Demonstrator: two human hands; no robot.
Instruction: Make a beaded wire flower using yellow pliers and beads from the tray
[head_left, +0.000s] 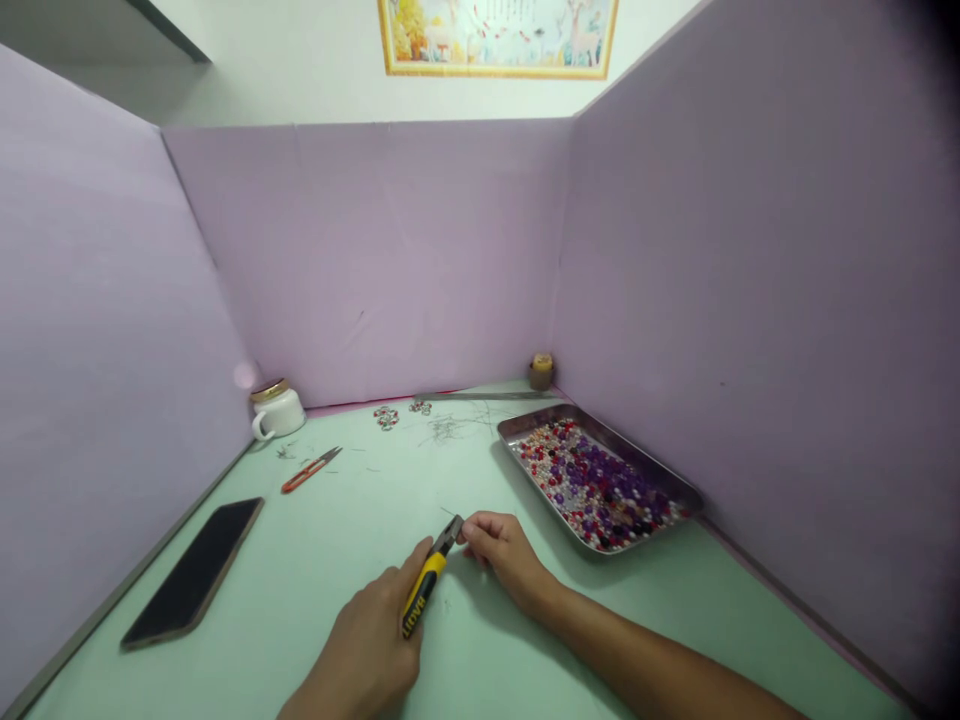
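My left hand (375,630) is wrapped round a pair of pliers (425,588) with yellow and black handles. The metal jaws point up and to the right, towards my right hand (504,555). Its thumb and fingertips are pinched together right at the jaw tips. A thin piece of wire (448,511) sticks out to the upper left beside the jaws. What the right fingertips grip is too small and too covered to make out.
At right stands a metal tray (551,505) of mixed beads. Thin wire pieces (446,428), beaded rings (386,418) and a metal ruler-like strip (487,396) lie behind. Left are orange thread snips (310,471), a phone (196,570) and a white mug (279,412). Purple panels (420,260) enclose the table.
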